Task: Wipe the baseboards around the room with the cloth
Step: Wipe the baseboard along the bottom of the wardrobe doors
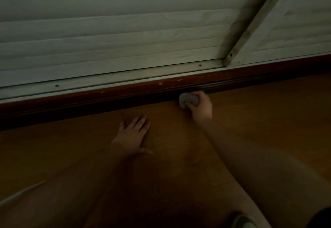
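At floor level, right hand (201, 105) grips balled cloth (189, 100) against dark baseboard (125, 96); left hand (133, 134) flat on floor (250, 111), fingers spread; best stroke: steady pressure along the moulding groove.

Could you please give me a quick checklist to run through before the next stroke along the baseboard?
1. Cloth gripped firmly: ok, the right hand holds it bunched.
2. Cloth against the baseboard: ok, it sits at the lower edge where the board meets the floor.
3. Body braced: ok, the left hand lies flat on the floor.
4. Path along the board free of obstacles: ok in the part that shows.
5. Cloth clean enough: cannot tell, the light is too dim.
6. Stretch already wiped: cannot tell; chips show on the top edge, dust does not.
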The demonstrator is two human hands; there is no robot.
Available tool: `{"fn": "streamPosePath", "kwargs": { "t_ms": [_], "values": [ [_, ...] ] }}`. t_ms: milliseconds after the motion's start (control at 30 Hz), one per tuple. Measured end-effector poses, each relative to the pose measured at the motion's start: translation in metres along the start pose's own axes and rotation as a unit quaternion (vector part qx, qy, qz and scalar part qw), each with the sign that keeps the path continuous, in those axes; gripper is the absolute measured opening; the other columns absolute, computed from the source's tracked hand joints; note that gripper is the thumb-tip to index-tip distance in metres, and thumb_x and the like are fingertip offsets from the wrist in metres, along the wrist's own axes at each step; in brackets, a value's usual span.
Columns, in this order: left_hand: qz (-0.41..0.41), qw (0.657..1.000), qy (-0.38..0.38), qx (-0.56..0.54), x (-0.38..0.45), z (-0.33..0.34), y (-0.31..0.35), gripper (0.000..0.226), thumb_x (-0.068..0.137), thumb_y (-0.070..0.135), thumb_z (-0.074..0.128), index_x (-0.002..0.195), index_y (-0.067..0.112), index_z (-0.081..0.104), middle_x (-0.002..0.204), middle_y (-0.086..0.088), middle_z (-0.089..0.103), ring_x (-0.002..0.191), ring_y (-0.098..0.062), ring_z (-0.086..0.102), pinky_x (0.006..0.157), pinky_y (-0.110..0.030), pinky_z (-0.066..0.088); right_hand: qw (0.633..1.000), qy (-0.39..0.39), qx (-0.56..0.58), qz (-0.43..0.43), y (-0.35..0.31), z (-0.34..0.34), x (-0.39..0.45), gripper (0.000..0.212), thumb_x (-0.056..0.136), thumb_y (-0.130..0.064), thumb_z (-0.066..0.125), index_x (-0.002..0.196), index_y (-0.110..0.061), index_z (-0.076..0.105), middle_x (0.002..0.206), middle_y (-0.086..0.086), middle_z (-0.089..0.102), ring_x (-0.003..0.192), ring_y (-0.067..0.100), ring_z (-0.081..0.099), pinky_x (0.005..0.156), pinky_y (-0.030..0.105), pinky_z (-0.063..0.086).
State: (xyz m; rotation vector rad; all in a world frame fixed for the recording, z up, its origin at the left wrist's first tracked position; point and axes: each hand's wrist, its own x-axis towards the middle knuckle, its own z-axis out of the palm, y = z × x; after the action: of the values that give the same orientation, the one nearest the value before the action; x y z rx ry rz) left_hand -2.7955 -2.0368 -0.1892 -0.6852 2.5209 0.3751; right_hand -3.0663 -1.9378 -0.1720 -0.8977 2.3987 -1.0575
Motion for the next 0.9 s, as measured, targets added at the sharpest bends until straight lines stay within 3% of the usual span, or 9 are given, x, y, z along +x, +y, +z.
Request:
{"fn": "streamPosePath", "kwargs": {
  "t_ms": [233,400,633,900],
  "values": [
    [-0.008,1.0,-0.005,0.009,0.005,0.0,0.003,0.12,0.071,0.089,0.045,0.156,0.029,-0.015,0.162,0.005,-0.026,0.149,-0.019,-0.021,0.115,-0.064,-0.006,0.993,0.074,-0.059,0.064,0.036,-0.064,0.032,0.043,0.085,-0.011,0.072,0.124,-0.015,0.056,0.126,0.012,0.052,0.115,0.03,0.053,0.087,0.029,0.039],
    [-0.004,1.0,-0.007,0.02,0.005,-0.004,0.004,0.118,0.072,0.09,0.042,0.156,0.028,-0.015,0.162,0.004,-0.025,0.15,-0.02,-0.018,0.117,-0.063,-0.004,0.992,0.079,-0.057,0.081,0.041,-0.073,0.027,0.044,0.085,-0.016,0.073,0.124,-0.017,0.054,0.124,0.011,0.051,0.113,0.03,0.054,0.085,0.03,0.039],
    [0.055,0.997,0.048,0.014,0.013,-0.007,0.023,0.104,0.085,0.082,0.033,0.157,0.022,-0.012,0.164,0.001,-0.02,0.151,-0.016,-0.013,0.119,-0.037,-0.005,0.999,0.04,-0.017,0.015,0.016,-0.039,-0.007,0.045,0.085,-0.02,0.074,0.125,-0.021,0.055,0.121,0.005,0.052,0.106,0.018,0.053,0.084,0.026,0.038],
    [0.063,0.998,0.018,-0.003,0.021,-0.004,0.055,0.1,0.088,0.075,0.04,0.158,0.022,-0.009,0.164,0.001,-0.019,0.152,-0.021,-0.01,0.121,-0.045,0.009,0.998,-0.01,-0.009,-0.055,-0.023,0.001,-0.023,0.041,0.085,-0.022,0.075,0.122,-0.018,0.057,0.119,0.007,0.053,0.107,0.022,0.055,0.085,0.024,0.038]
  ]
}}
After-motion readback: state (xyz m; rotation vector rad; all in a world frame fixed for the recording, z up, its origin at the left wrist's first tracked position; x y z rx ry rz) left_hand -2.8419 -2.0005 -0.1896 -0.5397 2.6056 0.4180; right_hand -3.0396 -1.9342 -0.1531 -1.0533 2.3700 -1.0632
